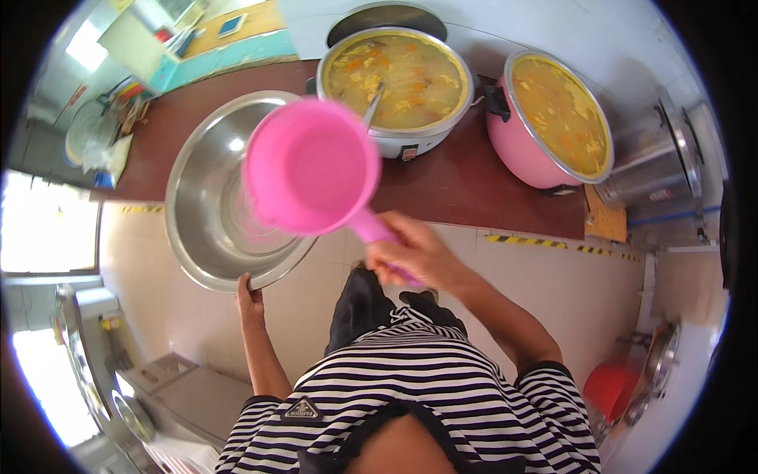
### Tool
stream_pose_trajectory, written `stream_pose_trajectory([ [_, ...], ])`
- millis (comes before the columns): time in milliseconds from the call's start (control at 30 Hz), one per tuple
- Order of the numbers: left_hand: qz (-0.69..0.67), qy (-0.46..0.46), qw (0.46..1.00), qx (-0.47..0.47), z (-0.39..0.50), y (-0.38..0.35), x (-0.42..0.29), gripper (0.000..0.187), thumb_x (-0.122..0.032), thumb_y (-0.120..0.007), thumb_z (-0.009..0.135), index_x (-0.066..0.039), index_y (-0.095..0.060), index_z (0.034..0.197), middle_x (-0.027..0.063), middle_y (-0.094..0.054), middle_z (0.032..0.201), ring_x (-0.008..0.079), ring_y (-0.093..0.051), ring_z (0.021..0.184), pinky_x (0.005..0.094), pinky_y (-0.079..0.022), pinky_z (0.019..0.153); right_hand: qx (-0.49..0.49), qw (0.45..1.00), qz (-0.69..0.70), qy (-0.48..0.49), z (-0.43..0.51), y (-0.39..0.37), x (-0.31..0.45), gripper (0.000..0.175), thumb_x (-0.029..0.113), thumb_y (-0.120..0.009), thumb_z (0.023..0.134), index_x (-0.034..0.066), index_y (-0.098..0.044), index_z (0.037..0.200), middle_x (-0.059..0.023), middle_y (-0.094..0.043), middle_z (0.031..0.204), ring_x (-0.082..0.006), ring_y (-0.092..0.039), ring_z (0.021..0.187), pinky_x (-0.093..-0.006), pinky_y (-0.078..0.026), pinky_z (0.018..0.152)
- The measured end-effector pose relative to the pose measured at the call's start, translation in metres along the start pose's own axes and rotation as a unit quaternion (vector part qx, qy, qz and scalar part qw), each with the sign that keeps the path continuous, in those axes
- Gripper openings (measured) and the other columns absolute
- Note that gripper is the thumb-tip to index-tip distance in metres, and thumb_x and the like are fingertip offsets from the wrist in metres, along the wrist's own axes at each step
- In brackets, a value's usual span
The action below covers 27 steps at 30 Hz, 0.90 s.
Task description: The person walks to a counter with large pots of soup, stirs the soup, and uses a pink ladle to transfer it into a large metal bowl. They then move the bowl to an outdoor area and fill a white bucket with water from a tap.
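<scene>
My right hand (405,252) grips the handle of a pink plastic dipper (317,166), whose bowl faces up at me and looks bare inside. The dipper is slightly blurred and hides part of a wide stainless steel basin (198,219). That basin is tilted at the counter's front edge, and my left hand (251,299) holds its near rim. Just beyond the dipper stands a white pot (414,142) of yellowish soup (408,71) with egg shreds and orange pieces. A metal utensil handle (373,106) rises out of the soup.
A pink pot (515,148) of similar soup stands to the right on the dark red counter (456,192). Behind the white pot a round lid (388,21) leans on the wall. A large steel vessel (651,166) is at far right. Below, a red bucket (613,388) sits near the wall.
</scene>
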<state>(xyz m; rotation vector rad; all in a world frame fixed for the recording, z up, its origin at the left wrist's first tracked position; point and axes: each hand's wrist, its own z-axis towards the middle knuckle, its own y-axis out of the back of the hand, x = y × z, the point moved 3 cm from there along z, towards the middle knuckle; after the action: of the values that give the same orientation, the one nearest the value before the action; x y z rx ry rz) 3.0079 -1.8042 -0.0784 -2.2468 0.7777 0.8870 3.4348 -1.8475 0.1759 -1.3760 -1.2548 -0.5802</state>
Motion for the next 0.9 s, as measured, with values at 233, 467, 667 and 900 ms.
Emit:
stream_pose_trajectory([
  [233, 0.020, -0.012, 0.998, -0.052, -0.133, 0.049, 0.068, 0.029, -0.004, -0.071, 0.077, -0.010, -0.055, 0.101, -0.0003, -0.060, 0.087, 0.0126, -0.062, 0.080, 0.0277, -0.056, 0.064, -0.157, 0.973, -0.041, 0.162, -0.120, 0.106, 0.061, 0.036, 0.020, -0.059, 0.093, -0.0024, -0.049, 0.121, -0.0089, -0.060, 0.079, -0.0080, -0.052, 0.053, -0.0204, -0.039, 0.045],
  [467, 0.049, -0.002, 0.997, -0.068, -0.260, 0.072, 0.133, 0.044, -0.002, -0.067, 0.078, -0.007, -0.050, 0.118, 0.0042, -0.059, 0.100, 0.0180, -0.061, 0.090, 0.0362, -0.057, 0.076, -0.228, 0.948, -0.005, 0.222, -0.202, 0.189, 0.085, 0.028, 0.020, -0.057, 0.095, 0.0015, -0.054, 0.116, -0.0061, -0.058, 0.082, -0.0059, -0.048, 0.053, -0.0195, -0.036, 0.043],
  [667, 0.101, 0.011, 0.994, -0.038, -0.324, 0.063, 0.165, 0.041, -0.004, -0.069, 0.077, -0.005, -0.050, 0.114, 0.0056, -0.059, 0.096, 0.0184, -0.062, 0.084, 0.0343, -0.057, 0.070, -0.257, 0.929, -0.004, 0.266, -0.256, 0.222, 0.099, 0.025, 0.021, -0.057, 0.096, 0.0024, -0.056, 0.112, -0.0054, -0.059, 0.084, -0.0052, -0.047, 0.055, -0.0197, -0.035, 0.046],
  [900, 0.144, 0.039, 0.988, 0.029, -0.378, 0.025, 0.215, 0.040, -0.007, -0.069, 0.079, 0.000, -0.051, 0.114, 0.0061, -0.060, 0.096, 0.0179, -0.062, 0.083, 0.0331, -0.055, 0.067, -0.286, 0.913, -0.014, 0.289, -0.311, 0.240, 0.110, 0.023, 0.023, -0.056, 0.097, 0.0023, -0.057, 0.108, -0.0056, -0.059, 0.084, -0.0054, -0.045, 0.055, -0.0209, -0.035, 0.046],
])
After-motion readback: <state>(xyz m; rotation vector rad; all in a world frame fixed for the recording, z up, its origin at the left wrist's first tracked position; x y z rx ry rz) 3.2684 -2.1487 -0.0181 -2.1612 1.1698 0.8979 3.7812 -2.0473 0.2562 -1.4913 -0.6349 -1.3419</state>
